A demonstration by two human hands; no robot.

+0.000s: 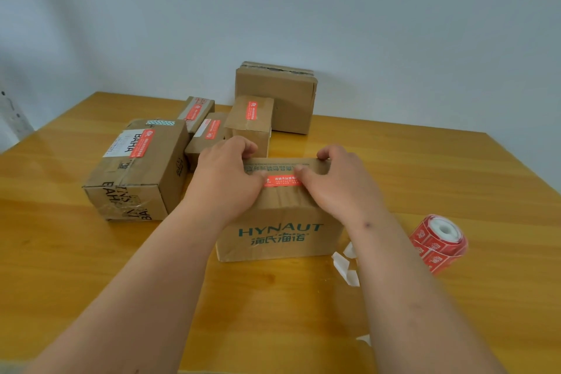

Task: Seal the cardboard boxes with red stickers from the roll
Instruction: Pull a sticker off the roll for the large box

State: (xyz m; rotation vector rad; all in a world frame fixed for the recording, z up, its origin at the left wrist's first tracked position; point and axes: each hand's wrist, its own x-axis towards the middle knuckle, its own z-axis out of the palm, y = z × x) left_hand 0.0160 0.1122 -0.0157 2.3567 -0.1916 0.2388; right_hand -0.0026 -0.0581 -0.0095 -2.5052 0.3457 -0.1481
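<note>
The HYNAUT box serves as the landmark, standing on the wooden table directly before the person. On top of it a red sticker lies across the flap seam. The left hand and the right hand bracket that sticker: both thumbs press down on its ends while the remaining fingers curl over the box's far edge, bracing it. Just right of the box lies the sticker roll, with white backing scraps between roll and box. Left of and behind it are four boxes already bearing red stickers; the large box farthest behind shows none.

Judging by the grip, uneven thumb pressure could leave the sticker wrinkled or bridging the seam, so it lifts later. Pushing hard might slide the box backwards into the sealed ones.
</note>
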